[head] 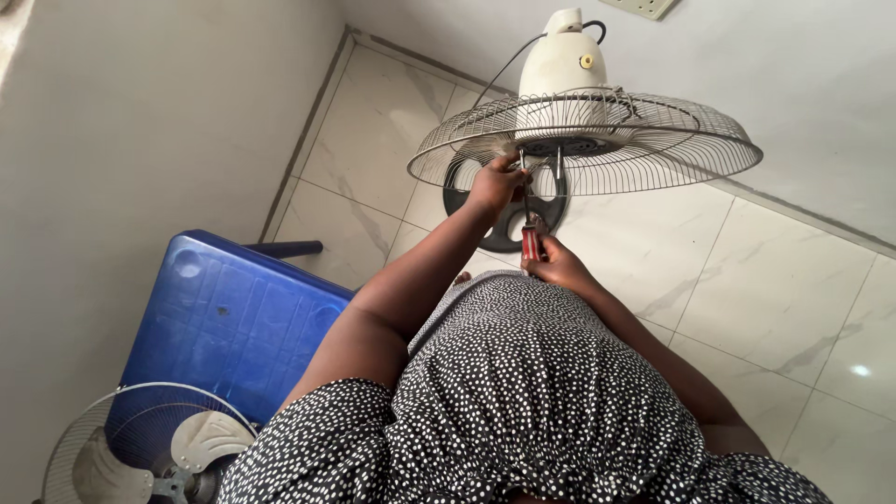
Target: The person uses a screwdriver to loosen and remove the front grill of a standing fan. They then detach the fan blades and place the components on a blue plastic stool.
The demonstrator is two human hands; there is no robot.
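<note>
A standing fan with a white motor housing (563, 62) and a round wire rear guard (644, 140) stands in front of me on a dark round base (504, 229). My left hand (495, 183) reaches up to the guard's centre and pinches something small by the motor hub; I cannot tell what. My right hand (558, 264) sits lower and grips the red handle of a screwdriver (530, 238), whose shaft points up toward the hub. My black dotted dress fills the lower part of the view.
A blue plastic table (229, 322) stands at my left against the wall. Leaning by it at the bottom left are a loose wire fan guard (70, 439) and grey fan blades (210, 439). The floor is pale tile (747, 280). A wall socket (644, 7) sits above the fan.
</note>
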